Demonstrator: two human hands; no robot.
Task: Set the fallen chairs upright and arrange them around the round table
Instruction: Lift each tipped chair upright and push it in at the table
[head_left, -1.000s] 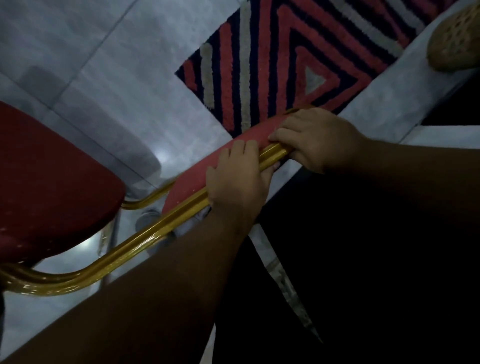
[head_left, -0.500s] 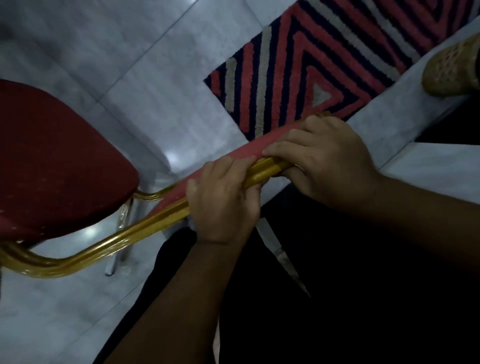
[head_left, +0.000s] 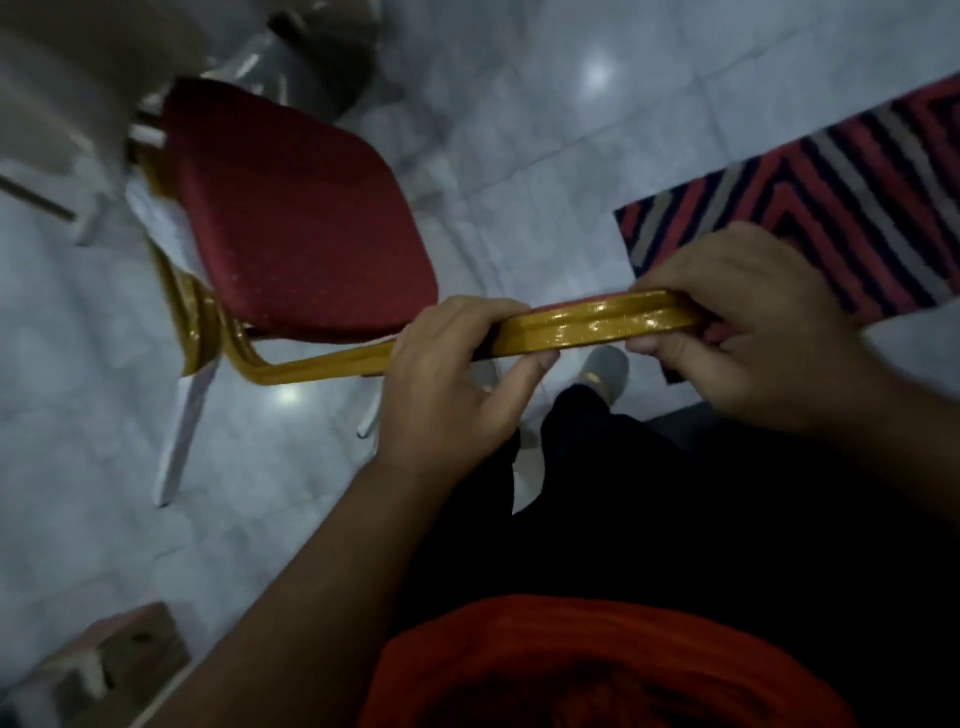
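Gripping the chair (head_left: 301, 218), both hands now hold it seemingly upright.

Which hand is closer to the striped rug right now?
Right. The right hand grips the gold chair back at the striped rug's edge; the left hand holds it farther away, near the red seat.

L hand (head_left: 447, 374) sat near centre, fingers curled over the chair rail (head_left: 587, 325), thumb under, forearm running off to 7 o'clock. R hand (head_left: 748, 322) at 3 o'clock gripped the same rail, thumb beneath, forearm off to 4 o'clock.
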